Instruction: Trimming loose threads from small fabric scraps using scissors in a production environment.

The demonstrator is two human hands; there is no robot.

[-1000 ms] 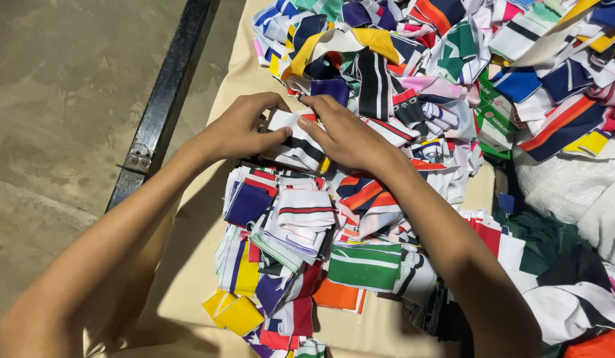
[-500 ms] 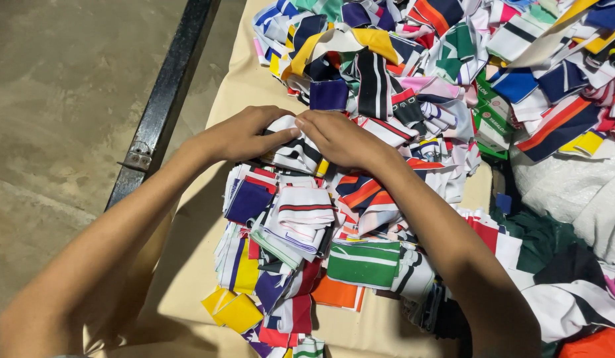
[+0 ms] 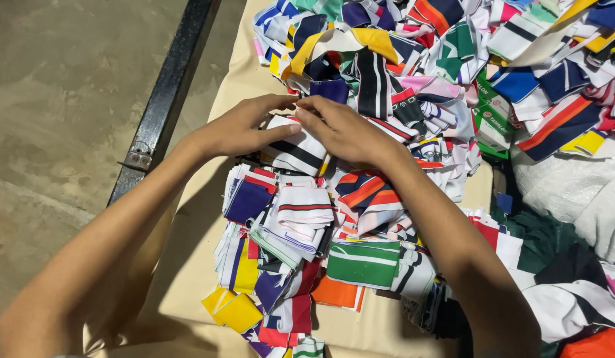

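My left hand (image 3: 244,126) and my right hand (image 3: 341,129) meet over a folded white fabric piece with black stripes (image 3: 297,149), fingers closed on its top edge. It lies on top of a stack of folded striped knit pieces (image 3: 301,212) in white, red, purple and orange. Beyond the hands spreads a loose heap of mixed-colour striped fabric pieces (image 3: 413,59). A green piece with white stripes (image 3: 364,262) lies in the stacks below my right forearm.
The pieces rest on a beige cloth-covered surface (image 3: 188,265). A black metal bar (image 3: 165,99) runs along its left edge, with concrete floor (image 3: 62,99) beyond. White bags (image 3: 573,185) and dark green fabric (image 3: 540,232) sit at the right.
Both hands stayed together at the same spot; the white piece with black stripes now shows flatter under the fingers, and the view has shifted slightly.
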